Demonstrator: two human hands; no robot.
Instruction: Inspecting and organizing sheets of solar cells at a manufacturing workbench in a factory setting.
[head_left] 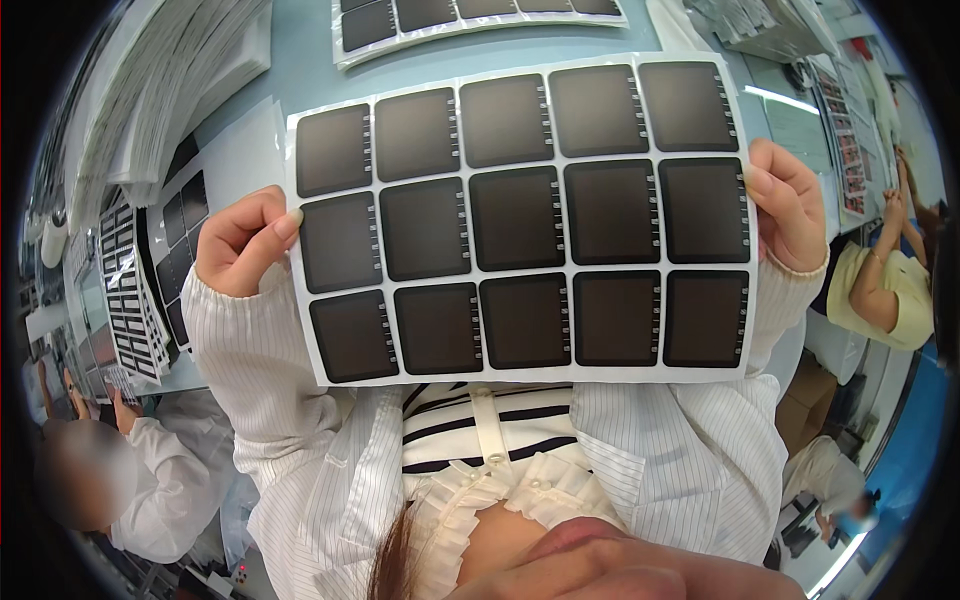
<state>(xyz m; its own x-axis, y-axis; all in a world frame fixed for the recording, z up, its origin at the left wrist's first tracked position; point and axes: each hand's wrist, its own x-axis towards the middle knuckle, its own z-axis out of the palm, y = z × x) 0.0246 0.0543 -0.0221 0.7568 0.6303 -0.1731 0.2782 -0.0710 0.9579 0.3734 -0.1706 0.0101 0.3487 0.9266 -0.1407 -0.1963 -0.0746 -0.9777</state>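
Observation:
Held up in front of me is a white sheet point(470, 277) bearing rows of dark, rounded square labels, each with a strip of small marks along its right side. My left hand point(245, 240) pinches its left edge between thumb and fingers. On the opposite edge, my right hand point(787, 205) grips the sheet the same way, the thumb on its face and the fingers mostly hidden behind. The sheet is spread nearly flat, its lower edge close to my striped shirt.
Another sheet of dark labels point(480, 18) lies on the pale blue table point(400, 75) beyond. Tall stacks of plastic-wrapped sheets point(150, 90) stand at the left, near more printed sheets point(130, 290). Co-workers sit at left point(165, 480) and right point(885, 290).

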